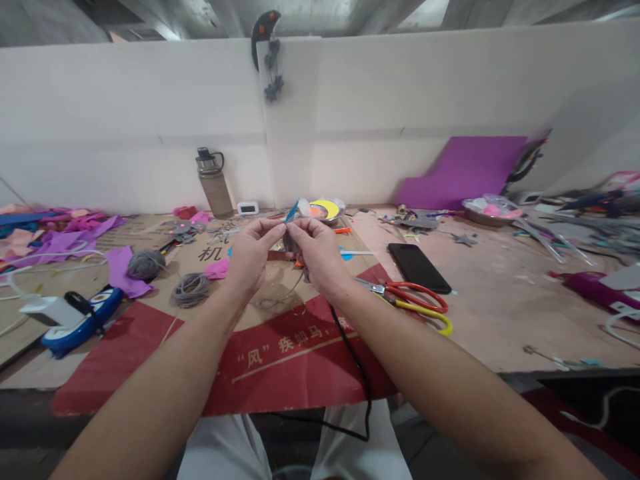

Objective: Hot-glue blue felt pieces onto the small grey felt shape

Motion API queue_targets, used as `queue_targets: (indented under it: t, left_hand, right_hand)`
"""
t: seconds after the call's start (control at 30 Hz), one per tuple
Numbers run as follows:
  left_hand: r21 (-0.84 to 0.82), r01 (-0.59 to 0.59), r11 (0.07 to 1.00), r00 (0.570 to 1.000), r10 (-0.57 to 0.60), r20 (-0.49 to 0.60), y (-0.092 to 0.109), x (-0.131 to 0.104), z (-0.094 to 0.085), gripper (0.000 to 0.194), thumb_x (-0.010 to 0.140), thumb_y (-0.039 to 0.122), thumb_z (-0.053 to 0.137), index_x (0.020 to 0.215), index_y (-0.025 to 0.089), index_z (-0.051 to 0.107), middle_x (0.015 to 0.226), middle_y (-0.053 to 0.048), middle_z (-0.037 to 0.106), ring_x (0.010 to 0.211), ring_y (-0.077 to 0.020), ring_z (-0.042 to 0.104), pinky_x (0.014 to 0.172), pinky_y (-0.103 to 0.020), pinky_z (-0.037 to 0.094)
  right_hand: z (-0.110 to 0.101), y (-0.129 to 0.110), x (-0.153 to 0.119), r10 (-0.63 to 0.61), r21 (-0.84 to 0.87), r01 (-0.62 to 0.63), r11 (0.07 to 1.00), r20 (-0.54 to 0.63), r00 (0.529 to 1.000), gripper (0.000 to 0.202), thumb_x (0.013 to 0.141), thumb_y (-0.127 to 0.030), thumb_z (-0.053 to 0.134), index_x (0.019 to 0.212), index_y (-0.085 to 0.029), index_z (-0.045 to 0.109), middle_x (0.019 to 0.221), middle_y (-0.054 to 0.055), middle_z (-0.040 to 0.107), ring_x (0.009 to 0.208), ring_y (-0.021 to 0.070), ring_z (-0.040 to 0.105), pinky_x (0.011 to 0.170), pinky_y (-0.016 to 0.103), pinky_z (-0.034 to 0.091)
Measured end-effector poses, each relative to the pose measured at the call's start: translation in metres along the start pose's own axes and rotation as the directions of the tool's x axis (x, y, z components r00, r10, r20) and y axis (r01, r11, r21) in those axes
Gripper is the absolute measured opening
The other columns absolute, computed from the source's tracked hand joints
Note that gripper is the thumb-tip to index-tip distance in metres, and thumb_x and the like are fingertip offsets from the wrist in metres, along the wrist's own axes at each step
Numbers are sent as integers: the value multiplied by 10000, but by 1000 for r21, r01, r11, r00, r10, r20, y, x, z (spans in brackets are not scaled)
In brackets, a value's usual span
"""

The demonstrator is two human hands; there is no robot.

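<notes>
My left hand [254,252] and my right hand [320,257] meet over the cardboard, fingertips pinched close together. Between them a small blue pointed piece [291,212] sticks up, and both hands appear closed on it. A bit of grey material [289,241] shows below the fingertips, mostly hidden by them. Thin grey yarn [283,298] trails on the cardboard underneath. Just behind the hands lies a yellow crescent [325,210] on a shiny round dish. Red-handled scissors [417,297] and a yellow-handled pair [435,320] rest beside my right forearm.
A red-printed cardboard sheet [295,360] covers the table's near middle. Grey yarn balls [146,265], a blue power strip [83,327] and felt scraps [75,237] lie left. A bottle [215,190] stands at the back. A black phone [419,267] lies right. A black cable [357,360] hangs over the front edge.
</notes>
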State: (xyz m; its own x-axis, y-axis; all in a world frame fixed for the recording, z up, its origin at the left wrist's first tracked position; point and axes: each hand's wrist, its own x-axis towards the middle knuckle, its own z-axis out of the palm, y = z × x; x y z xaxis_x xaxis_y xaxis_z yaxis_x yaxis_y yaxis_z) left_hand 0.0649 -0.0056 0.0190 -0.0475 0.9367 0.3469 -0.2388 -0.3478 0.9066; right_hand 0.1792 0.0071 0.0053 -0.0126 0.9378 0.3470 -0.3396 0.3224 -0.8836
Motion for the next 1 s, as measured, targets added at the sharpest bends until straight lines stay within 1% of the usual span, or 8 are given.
queue_targets:
  t: [0.13,0.23,0.43,0.63,0.73,0.87,0.93,1.0]
  left_hand:
    - [12,16,1000,1000,-15,-21,-1,1,0,275,657,358,795,767,164,635,767,-14,616,669,-142,602,463,-250,552]
    - [28,19,999,997,-17,-70,-2,1,0,265,655,349,780,752,172,608,737,-1,605,630,-136,596,433,-238,533]
    - [52,36,998,990,-29,-138,-3,3,-2,220,662,311,746,751,175,597,707,-1,616,598,-134,594,439,-238,525]
    - [100,-34,994,986,49,-158,-6,9,-9,168,683,279,729,722,181,597,664,17,589,591,-117,580,560,-290,582]
    - [148,-50,988,981,77,-181,-6,12,-11,164,674,271,734,712,177,606,641,20,584,576,-117,584,582,-309,594]
    - [162,-104,981,966,139,-219,-3,19,-17,148,666,246,726,716,169,610,673,0,627,607,-135,630,588,-301,600]
    - [164,-162,973,942,202,-269,2,25,-24,136,670,228,718,719,167,607,651,11,611,600,-125,628,594,-285,599]
    - [146,-230,962,907,266,-325,10,32,-35,133,684,220,714,741,174,603,654,33,591,586,-97,607,613,-263,599]
  right_hand:
    - [0,3,1,-14,-47,14,999,9,1000,218,761,-413,656,773,-202,603,592,-64,480,526,76,388,490,222,306]
    - [0,5,1,-20,-88,22,996,24,1000,213,779,-415,632,769,-205,597,591,-61,481,529,83,388,496,226,308]
    - [-2,2,-2,-38,-231,50,972,56,998,170,811,-374,602,777,-207,595,606,-53,473,545,100,381,512,239,307]
    - [-8,-5,-2,-152,-361,171,917,80,985,138,816,-318,604,758,-193,601,636,-50,477,593,106,395,581,258,328]
    - [-14,-7,0,-198,-416,218,883,92,976,125,832,-299,595,779,-186,613,636,-51,484,596,104,400,594,263,322]
    - [-16,-4,-1,-175,-416,202,887,102,979,146,845,-322,594,785,-189,607,639,-48,493,601,109,415,605,266,330]
    - [-13,-3,-5,-140,-397,196,897,165,976,162,857,-330,581,776,-194,617,661,-39,526,631,117,450,630,265,349]
    - [-9,-5,-10,-120,-379,242,893,319,940,194,879,-337,556,776,-202,650,723,-20,601,715,134,524,698,268,383]
